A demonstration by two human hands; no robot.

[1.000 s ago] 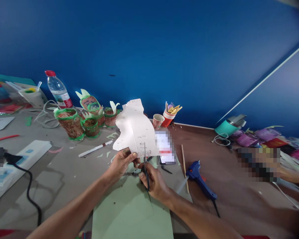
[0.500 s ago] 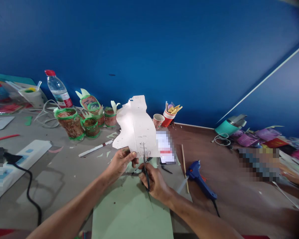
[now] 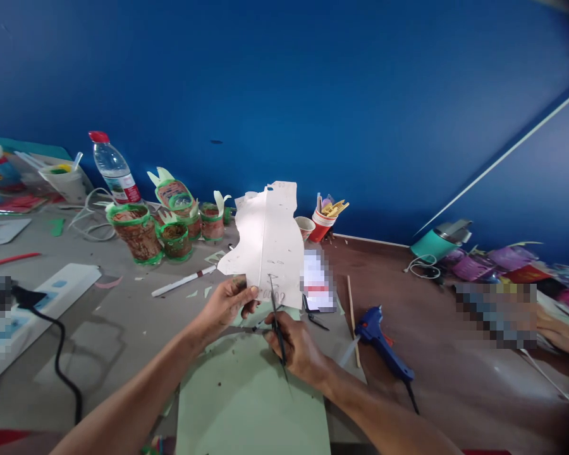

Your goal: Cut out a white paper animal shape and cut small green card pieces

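Observation:
A white paper [image 3: 270, 243] with curved cut edges and pencil marks stands upright in front of me, pinched at its lower left edge by my left hand [image 3: 230, 303]. Dark smudges mark the fingers of that hand. My right hand [image 3: 294, 344] is closed around thin dark tweezers or scissors [image 3: 275, 319]; which of the two is too fine to tell. The tool's tip points up against the lower part of the paper, near the drawn loops. Beneath both hands lies a pale green sheet [image 3: 251, 398].
Brown pots with green rims [image 3: 135, 234] and a water bottle [image 3: 111, 164] stand at the left. A white marker [image 3: 183, 280], a phone [image 3: 318, 281], a wooden stick [image 3: 352, 316] and a blue glue gun [image 3: 384, 347] lie nearby. Another person's hand [image 3: 562, 328] shows at far right.
The white paper has turned and shifted slightly to the right, covering part of the patterned cup. My two hands have barely moved.

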